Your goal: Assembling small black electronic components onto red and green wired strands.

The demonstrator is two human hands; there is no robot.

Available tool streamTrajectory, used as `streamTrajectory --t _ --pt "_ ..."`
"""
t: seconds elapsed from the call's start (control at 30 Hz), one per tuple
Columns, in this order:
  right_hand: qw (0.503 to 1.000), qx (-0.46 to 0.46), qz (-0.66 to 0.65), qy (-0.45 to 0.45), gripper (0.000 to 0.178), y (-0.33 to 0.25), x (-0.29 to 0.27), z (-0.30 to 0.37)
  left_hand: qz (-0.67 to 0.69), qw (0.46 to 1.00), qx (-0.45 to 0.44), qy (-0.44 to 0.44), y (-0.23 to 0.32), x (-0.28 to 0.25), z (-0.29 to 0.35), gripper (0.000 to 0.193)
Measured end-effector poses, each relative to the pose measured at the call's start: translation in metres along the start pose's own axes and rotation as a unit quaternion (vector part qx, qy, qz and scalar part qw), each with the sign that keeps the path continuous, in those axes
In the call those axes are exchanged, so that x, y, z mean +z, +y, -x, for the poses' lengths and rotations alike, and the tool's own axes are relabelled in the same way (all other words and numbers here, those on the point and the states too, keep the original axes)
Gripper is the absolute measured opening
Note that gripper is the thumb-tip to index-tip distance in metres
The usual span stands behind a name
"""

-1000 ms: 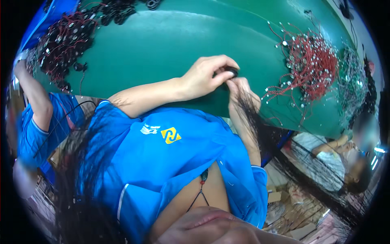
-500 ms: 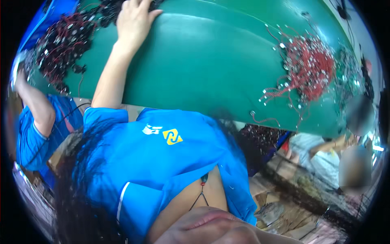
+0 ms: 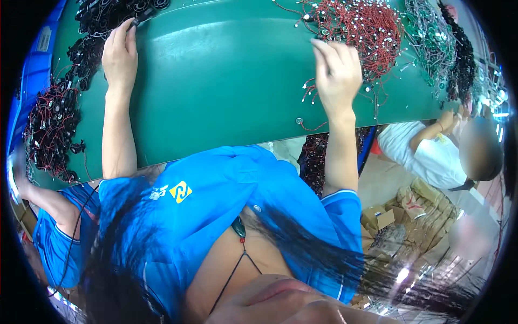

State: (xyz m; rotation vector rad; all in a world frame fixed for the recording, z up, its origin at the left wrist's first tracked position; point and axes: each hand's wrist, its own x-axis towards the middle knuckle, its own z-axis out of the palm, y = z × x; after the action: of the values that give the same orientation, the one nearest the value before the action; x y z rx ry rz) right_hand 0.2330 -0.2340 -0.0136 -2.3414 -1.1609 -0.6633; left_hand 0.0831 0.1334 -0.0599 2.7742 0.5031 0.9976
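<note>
My left hand [image 3: 120,58] is raised over the far left of the green table [image 3: 226,81]. Thumb and fingertips pinch a small black part [image 3: 134,23], beside a heap of black round parts with leads [image 3: 97,54]. At the right, my right hand [image 3: 340,73] hovers at the near edge of a big tangle of red twisted wires [image 3: 367,27] with white connectors. Its fingers are bent and somewhat apart, slightly blurred, with nothing visible between them.
Grey-green wires [image 3: 431,38] and a strip of black wires [image 3: 464,54] lie at the far right. A blue bin [image 3: 40,54] borders the left side. One person in white [image 3: 426,154] sits at right, another in blue [image 3: 59,232] at left. Cardboard boxes [image 3: 380,217] lie below.
The view has swung, so the table's contents sit differently. My right hand has come into view by the red wires. My left hand now shows whole, with a black part at its fingertips.
</note>
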Motion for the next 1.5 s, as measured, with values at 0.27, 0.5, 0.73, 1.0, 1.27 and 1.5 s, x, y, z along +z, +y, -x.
streamTrajectory --t 0.27,0.5,0.73,1.0,1.27,1.5 --pt "0.967 -0.142 0.201 -0.062 0.014 0.030 0.040 -0.058 0.119 0.985 -0.122 -0.021 0.014 0.023 -0.025 0.023" --pt "0.997 -0.012 0.003 0.072 0.014 0.086 -0.012 -0.081 0.417 0.896 -0.114 0.104 0.032 0.012 -0.038 0.022" --pt "0.816 0.108 -0.517 0.235 0.033 0.079 -0.158 -0.116 0.560 0.795 -0.211 -0.104 0.086 -0.025 -0.019 0.028" --pt "0.838 0.133 -0.497 -0.179 0.014 -0.054 -0.046 -0.044 0.651 0.669 -0.219 -0.285 0.136 -0.025 0.023 0.026" --pt "0.698 0.281 -0.618 -0.229 0.017 -0.084 0.003 0.011 0.491 0.838 0.012 -0.237 0.145 -0.038 0.029 0.025" --pt "0.638 0.350 -0.644 -0.234 0.016 -0.087 0.009 0.019 0.477 0.841 -0.017 -0.255 0.157 -0.037 0.035 0.025"
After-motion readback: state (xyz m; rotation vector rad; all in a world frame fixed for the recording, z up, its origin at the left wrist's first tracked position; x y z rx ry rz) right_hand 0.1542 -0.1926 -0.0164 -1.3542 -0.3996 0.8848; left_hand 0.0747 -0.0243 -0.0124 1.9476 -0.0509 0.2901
